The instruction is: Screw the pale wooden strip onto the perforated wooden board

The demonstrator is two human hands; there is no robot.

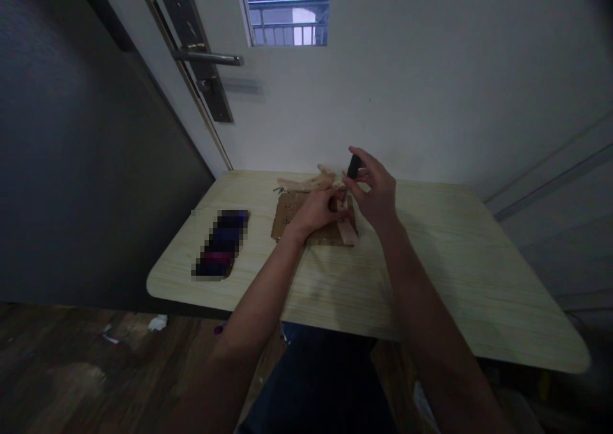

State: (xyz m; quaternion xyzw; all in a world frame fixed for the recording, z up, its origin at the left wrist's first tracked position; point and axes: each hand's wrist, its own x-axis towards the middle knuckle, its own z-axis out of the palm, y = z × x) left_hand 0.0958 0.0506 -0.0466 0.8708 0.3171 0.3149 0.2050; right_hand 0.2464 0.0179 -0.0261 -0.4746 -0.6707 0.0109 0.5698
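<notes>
My right hand (380,190) is closed round the black handle of a screwdriver (354,166), which is tilted with its metal shaft pointing down. The tip meets a pale wooden strip (348,233) lying over the right part of a brown, perforated board (287,212). My left hand (317,212) rests on the board with thumb and fingers curled about the strip, close to the screwdriver tip. Those fingers hide the exact spot where the tip touches. Just behind the board lie several pale wooden pieces (306,184), partly covered by my hands.
Everything lies on a light wood-grain table (431,261) with rounded corners. To the left is a pixelated phone-like object (221,245). A white door with a metal handle (211,58) and a small window (290,13) stands behind the table. White scraps (158,322) lie on the floor.
</notes>
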